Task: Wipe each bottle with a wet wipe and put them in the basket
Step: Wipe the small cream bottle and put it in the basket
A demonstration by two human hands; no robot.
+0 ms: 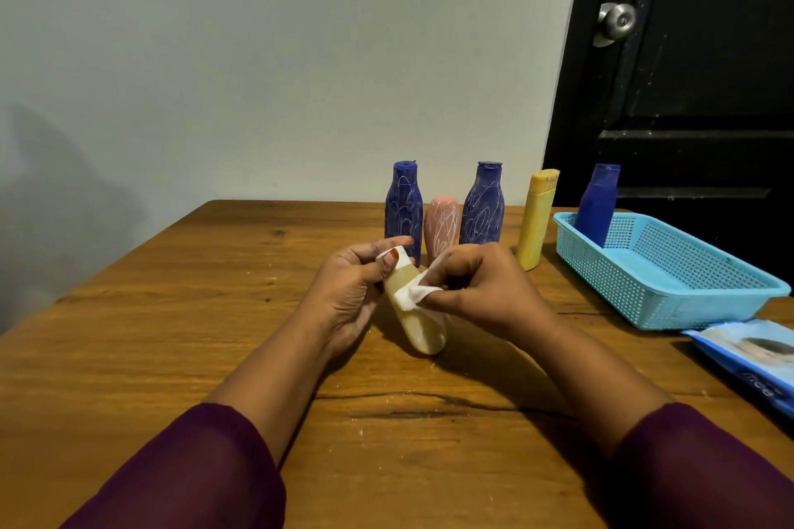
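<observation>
My left hand (pixel 350 292) grips the white-capped top of a cream bottle (pixel 419 324), tilted above the wooden table (pixel 172 335). My right hand (pixel 485 292) pinches a white wet wipe (pixel 412 292) against the bottle's side. Behind them stand two blue bottles with white scribbles (pixel 403 210) (pixel 483 208), a pink scribbled bottle (pixel 441 225) between them, and a yellow bottle (pixel 536 219). A clean blue bottle (pixel 598 204) stands in the far corner of the light-blue basket (pixel 704 305) at the right.
A blue pack of wet wipes (pixel 752 361) lies at the table's right edge, in front of the basket. A black door (pixel 687 77) with a metal knob stands behind the basket. A plain wall backs the table.
</observation>
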